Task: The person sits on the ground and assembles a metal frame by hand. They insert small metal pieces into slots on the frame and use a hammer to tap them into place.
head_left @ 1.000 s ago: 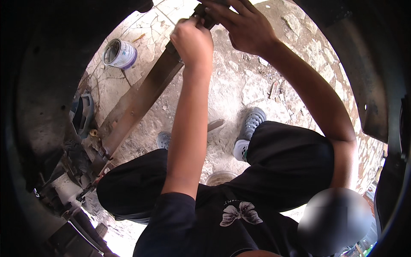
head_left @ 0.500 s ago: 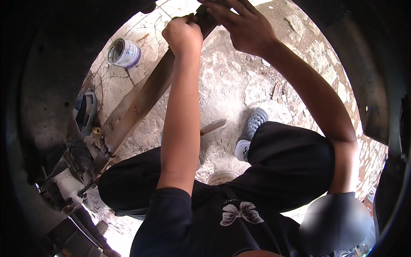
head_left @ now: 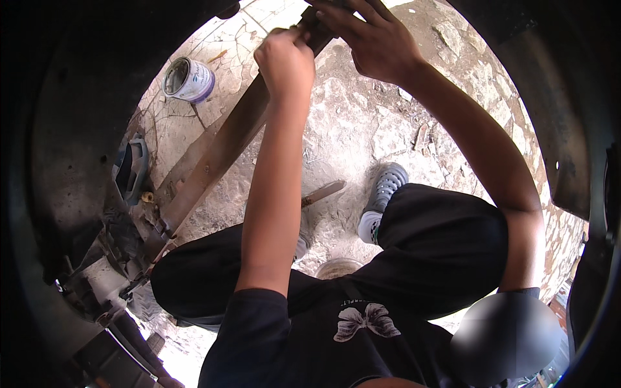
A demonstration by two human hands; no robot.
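Note:
A long brown bar (head_left: 223, 149) slants from the lower left up to the top centre, where it meets a dark part (head_left: 318, 31). My left hand (head_left: 286, 63) is closed in a fist at the bar's upper end, its fingertips against the dark part. Whatever the fist grips is hidden behind the fingers. On the other side, my right hand (head_left: 378, 40) reaches over the same dark part with its fingers stretched out and apart. The upper picture edge cuts off some of those fingers.
A white and purple tin (head_left: 188, 80) stands on the cracked stone floor at the upper left. A knife-like blade (head_left: 325, 193) lies between my feet, near my grey shoe (head_left: 388, 184). Dark curved panels (head_left: 563, 155) surround the view. Mechanical parts (head_left: 107, 278) crowd the lower left.
My left fist has shifted slightly right and its wrist has turned a little. My right hand stays at the dark part, almost unmoved.

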